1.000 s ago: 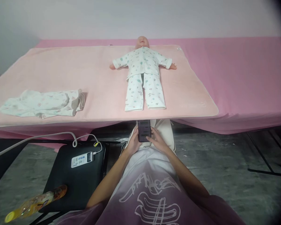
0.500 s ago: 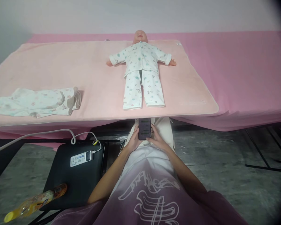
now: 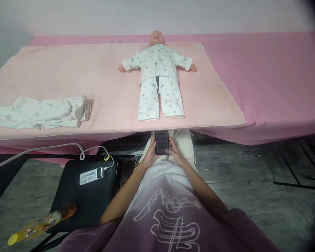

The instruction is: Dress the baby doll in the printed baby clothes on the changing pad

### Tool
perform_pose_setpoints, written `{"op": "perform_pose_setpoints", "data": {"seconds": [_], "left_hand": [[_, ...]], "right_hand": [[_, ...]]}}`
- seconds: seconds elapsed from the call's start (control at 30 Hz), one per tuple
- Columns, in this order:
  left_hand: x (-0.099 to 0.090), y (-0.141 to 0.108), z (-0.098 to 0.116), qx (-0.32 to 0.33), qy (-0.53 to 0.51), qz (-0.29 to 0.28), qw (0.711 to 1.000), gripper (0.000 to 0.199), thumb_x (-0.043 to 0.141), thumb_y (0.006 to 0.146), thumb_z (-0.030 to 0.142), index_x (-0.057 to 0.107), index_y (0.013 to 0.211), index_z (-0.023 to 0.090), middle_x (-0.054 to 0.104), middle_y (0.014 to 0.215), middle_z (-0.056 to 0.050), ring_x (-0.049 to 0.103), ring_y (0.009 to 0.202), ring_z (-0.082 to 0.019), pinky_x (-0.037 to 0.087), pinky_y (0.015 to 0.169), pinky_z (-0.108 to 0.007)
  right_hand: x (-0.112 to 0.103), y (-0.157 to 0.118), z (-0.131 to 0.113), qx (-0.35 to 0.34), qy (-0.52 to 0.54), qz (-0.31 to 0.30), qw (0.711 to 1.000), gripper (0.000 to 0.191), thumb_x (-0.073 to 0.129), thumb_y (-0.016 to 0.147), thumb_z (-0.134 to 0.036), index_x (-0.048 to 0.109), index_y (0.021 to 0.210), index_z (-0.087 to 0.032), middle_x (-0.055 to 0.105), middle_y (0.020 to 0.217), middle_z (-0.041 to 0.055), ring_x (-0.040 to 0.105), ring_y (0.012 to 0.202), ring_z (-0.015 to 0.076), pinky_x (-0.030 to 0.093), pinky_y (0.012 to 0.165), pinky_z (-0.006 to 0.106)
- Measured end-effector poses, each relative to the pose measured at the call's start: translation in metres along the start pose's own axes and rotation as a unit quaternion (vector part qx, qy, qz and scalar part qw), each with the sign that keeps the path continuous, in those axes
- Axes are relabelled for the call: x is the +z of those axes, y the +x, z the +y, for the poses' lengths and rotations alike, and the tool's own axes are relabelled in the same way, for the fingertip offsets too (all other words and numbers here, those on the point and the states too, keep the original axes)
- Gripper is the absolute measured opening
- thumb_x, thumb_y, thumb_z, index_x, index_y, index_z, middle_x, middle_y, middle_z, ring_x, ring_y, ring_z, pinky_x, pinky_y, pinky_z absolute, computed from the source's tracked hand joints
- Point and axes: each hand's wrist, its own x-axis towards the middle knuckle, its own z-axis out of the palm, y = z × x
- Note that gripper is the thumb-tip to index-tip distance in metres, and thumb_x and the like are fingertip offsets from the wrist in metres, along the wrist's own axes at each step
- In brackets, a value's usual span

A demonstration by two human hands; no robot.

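Note:
Low over my lap, just below the table's front edge, is a dark smartphone [image 3: 162, 141] with its screen lit. My left hand [image 3: 150, 155] is closed around its left side. From the right, my right hand [image 3: 175, 152] grips the other side, its thumb over the lower part of the screen. Beyond the phone, a baby doll [image 3: 157, 66] lies on its back with arms spread, in a white printed jacket and matching trousers. Folded patterned baby clothes [image 3: 42, 112] with brownish trim lie on the left. Neither hand touches the doll or those clothes.
A light pink mat [image 3: 102, 87] covers much of the table, over a darker pink cloth [image 3: 265, 77]. At lower left, a black stool [image 3: 91, 206] bears a white power bank [image 3: 91, 175] with a cable and a yellow-capped drink bottle [image 3: 42, 224]. Dark metal legs [image 3: 291, 168] stand at right.
The camera view has shifted slightly, so everything appears a little higher. My right thumb has moved a little up over the phone's screen; both hands keep their hold.

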Motion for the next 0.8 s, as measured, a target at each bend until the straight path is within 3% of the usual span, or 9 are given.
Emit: {"op": "perform_pose_setpoints", "data": {"seconds": [0.2,0.4,0.6,0.8], "left_hand": [[0.0,0.001,0.0,-0.003,-0.001,0.017,1.0,0.071,0.078,0.111,0.054,0.055,0.175,0.036,0.062,0.175,-0.008,0.052,0.166,-0.041,0.047,0.137,-0.058],[0.007,-0.005,0.004,-0.013,0.0,0.0,1.0,0.081,0.084,0.104,0.061,0.051,0.176,0.043,0.059,0.178,-0.008,0.055,0.167,-0.038,0.049,0.136,-0.063],[0.008,-0.005,0.005,-0.009,-0.012,0.003,1.0,0.075,0.088,0.103,0.058,0.059,0.17,0.041,0.06,0.177,-0.008,0.054,0.167,-0.038,0.051,0.135,-0.062],[0.008,-0.005,0.005,-0.015,-0.011,0.013,1.0,0.076,0.089,0.102,0.057,0.061,0.17,0.04,0.06,0.177,-0.008,0.051,0.169,-0.038,0.051,0.135,-0.06]], "right_hand": [[0.014,0.001,-0.004,-0.01,-0.065,0.043,0.997,0.12,0.098,0.084,-0.058,0.035,0.184,-0.03,0.042,0.18,0.0176,0.044,0.165,0.0381,0.044,0.14,0.06],[0.008,0.003,-0.007,0.014,-0.012,0.049,0.999,0.082,0.074,0.104,-0.066,0.048,0.175,-0.034,0.051,0.175,0.0113,0.049,0.161,0.033,0.042,0.14,0.056],[0.008,0.017,-0.007,0.027,0.011,0.07,0.997,0.091,0.092,0.089,-0.07,0.055,0.161,-0.029,0.062,0.159,0.0135,0.065,0.136,0.0308,0.054,0.126,0.051],[0.012,0.032,-0.015,0.048,0.082,0.092,0.991,0.067,0.073,0.099,-0.086,0.066,0.131,-0.027,0.077,0.133,0.0093,0.073,0.123,0.0286,0.061,0.114,0.044]]}}
